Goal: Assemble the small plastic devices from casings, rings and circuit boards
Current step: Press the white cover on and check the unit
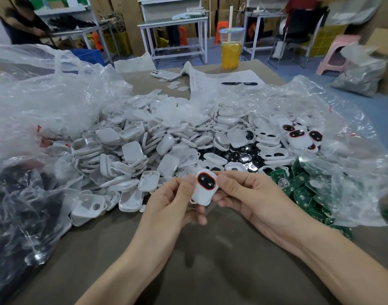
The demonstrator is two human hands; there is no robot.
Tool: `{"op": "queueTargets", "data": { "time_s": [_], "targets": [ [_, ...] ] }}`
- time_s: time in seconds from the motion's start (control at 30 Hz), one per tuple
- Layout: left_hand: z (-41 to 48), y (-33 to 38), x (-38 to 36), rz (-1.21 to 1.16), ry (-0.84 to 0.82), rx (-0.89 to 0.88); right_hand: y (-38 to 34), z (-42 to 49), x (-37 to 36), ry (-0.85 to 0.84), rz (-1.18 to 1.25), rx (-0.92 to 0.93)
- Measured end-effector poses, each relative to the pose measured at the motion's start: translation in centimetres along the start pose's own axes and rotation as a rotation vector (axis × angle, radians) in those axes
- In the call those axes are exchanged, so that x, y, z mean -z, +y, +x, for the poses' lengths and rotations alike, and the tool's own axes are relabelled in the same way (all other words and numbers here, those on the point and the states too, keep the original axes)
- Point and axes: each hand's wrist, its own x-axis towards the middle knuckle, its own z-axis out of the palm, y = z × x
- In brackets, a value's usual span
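With curled fingers your left hand [177, 201] and right hand [239, 192] pinch the white device [203, 195], where uneven squeezing could pop its red ring [198, 178] loose.

A small assembly workshop or factory floor. The bench [210, 249] is heaped with hundreds of loose white plastic casings [131, 148] and green circuit boards [303, 190] spilling from big clear plastic bags [45, 95]. A printed form [221, 78] and a pen [239, 83] lie at its far edge. Behind stand metal-framed work tables [173, 22], stacked cardboard boxes [127, 9], plastic stools [336, 53] and another person [23, 20] working at a table
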Motion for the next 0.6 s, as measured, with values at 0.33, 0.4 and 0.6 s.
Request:
{"op": "queueTargets", "data": {
  "time_s": [0.33,0.4,0.6],
  "targets": [
    [-0.02,0.26,0.64,0.204,-0.085,-0.045,0.42,0.08,0.23,0.121,-0.213,0.072],
    [0.10,0.13,0.69,0.210,-0.066,-0.043,0.29,-0.04,0.29,0.087,-0.247,0.069],
    [0.35,-0.09,0.61,0.258,-0.028,-0.061,-0.07,-0.31,0.22,0.094,-0.376,0.079]
  ]
}}
